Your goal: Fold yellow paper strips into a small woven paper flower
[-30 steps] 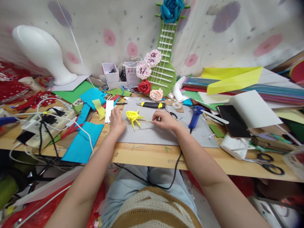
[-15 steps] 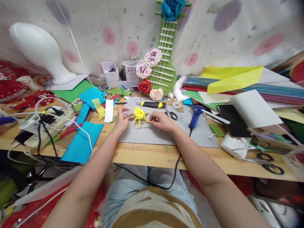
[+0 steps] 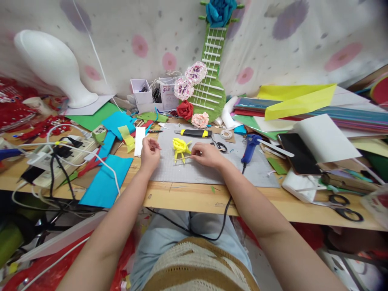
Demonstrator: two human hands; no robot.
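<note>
A yellow crepe-paper flower (image 3: 180, 144) with pointed strips hanging beneath it is at the middle of the grey cutting mat (image 3: 169, 173). My right hand (image 3: 206, 155) is pinched beside it, closed on a thin pale stick (image 3: 182, 158) that runs leftward across the flower's lower strips. Whether the stick is joined to the flower I cannot tell. Left of the flower, and apart from it, my left hand (image 3: 150, 155) is raised with loosely bent fingers and nothing visible in it.
Behind the flower lie a yellow-black utility knife (image 3: 194, 133) and small scissors (image 3: 222, 147). A blue glue gun (image 3: 251, 148) rests to the right, its cord crossing the table edge. Blue paper (image 3: 106, 182) and a power strip (image 3: 63, 161) are leftward. A green paper guitar (image 3: 209, 89) stands behind.
My left hand has drawn back to the left, away from the flower. The flower has shifted slightly right and tilted, and the stick's left end sits a little lower.
</note>
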